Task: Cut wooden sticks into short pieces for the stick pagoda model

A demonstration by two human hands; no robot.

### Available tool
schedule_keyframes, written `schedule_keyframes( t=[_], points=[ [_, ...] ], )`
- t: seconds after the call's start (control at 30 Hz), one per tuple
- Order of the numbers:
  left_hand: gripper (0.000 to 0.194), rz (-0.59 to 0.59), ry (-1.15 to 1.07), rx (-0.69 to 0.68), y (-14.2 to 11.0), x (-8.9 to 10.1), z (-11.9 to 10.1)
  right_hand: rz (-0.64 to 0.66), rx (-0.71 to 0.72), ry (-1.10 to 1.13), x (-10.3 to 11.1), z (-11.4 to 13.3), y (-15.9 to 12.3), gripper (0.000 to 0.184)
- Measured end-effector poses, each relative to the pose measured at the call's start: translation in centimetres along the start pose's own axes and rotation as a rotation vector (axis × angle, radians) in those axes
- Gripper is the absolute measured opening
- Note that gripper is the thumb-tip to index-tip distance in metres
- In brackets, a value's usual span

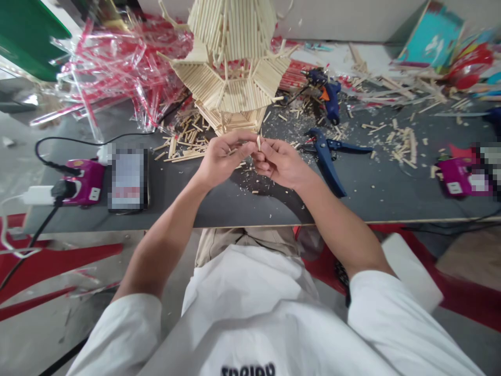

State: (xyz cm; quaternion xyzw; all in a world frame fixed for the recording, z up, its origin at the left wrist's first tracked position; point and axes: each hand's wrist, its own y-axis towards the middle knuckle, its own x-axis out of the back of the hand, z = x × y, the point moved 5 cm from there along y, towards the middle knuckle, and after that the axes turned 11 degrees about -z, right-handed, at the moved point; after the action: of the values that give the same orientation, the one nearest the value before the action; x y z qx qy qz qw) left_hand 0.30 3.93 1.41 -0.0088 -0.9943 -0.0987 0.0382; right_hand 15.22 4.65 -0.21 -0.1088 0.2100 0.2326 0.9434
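My left hand (225, 158) and my right hand (282, 161) meet over the dark table, fingers closed. Between their fingertips stands a short piece of wooden stick (259, 142), pinched by the right hand; the left fingertips touch or nearly touch it. Whether the left fingers hold anything more is hidden. Just beyond them rises a model building (238, 86) made of pale wooden sticks, with flared, roof-like tiers. Blue cutting pliers (326, 162) lie to the right of my right hand. Short cut sticks (188, 138) are scattered left of the model.
A blue glue gun (332, 99) lies behind the pliers. At left are a phone (128, 180) and a purple power socket (88, 183) with cables. Red-and-clear plastic wrappers (129, 73) heap at the back left. Another purple box (462, 176) sits far right.
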Motion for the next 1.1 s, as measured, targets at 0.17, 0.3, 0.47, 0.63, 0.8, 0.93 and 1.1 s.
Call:
schedule_keyframes(
  t=[0.17,0.3,0.47,0.63,0.8,0.93,1.1],
  points=[
    [0.041,-0.017,0.021,-0.094,0.1,-0.1,0.0,0.002,-0.048,0.008,-0.1,-0.2,-0.1,0.051],
    [0.039,-0.039,0.048,-0.095,0.1,0.2,0.1,0.012,-0.041,-0.054,-0.3,-0.3,-0.1,0.053],
    [0.042,-0.1,0.129,-0.127,0.1,0.7,-0.5,-0.138,0.215,-0.302,0.6,0.7,-0.2,0.055],
    [0.041,-0.115,0.187,-0.138,0.1,0.7,-0.3,-0.319,0.411,-0.561,1.6,1.9,-0.8,0.053],
    [0.04,-0.062,0.203,-0.133,0.2,0.6,-0.3,-0.36,0.567,-0.663,1.3,2.9,-1.6,0.047],
    [0.042,0.036,0.231,-0.106,0.1,0.3,-0.5,-0.297,0.612,-0.769,0.9,3.7,-2.2,0.037],
    [0.046,0.096,0.247,-0.067,0.1,0.2,-0.5,-0.224,0.622,-0.834,0.9,3.9,-2.5,0.025]
  ],
)
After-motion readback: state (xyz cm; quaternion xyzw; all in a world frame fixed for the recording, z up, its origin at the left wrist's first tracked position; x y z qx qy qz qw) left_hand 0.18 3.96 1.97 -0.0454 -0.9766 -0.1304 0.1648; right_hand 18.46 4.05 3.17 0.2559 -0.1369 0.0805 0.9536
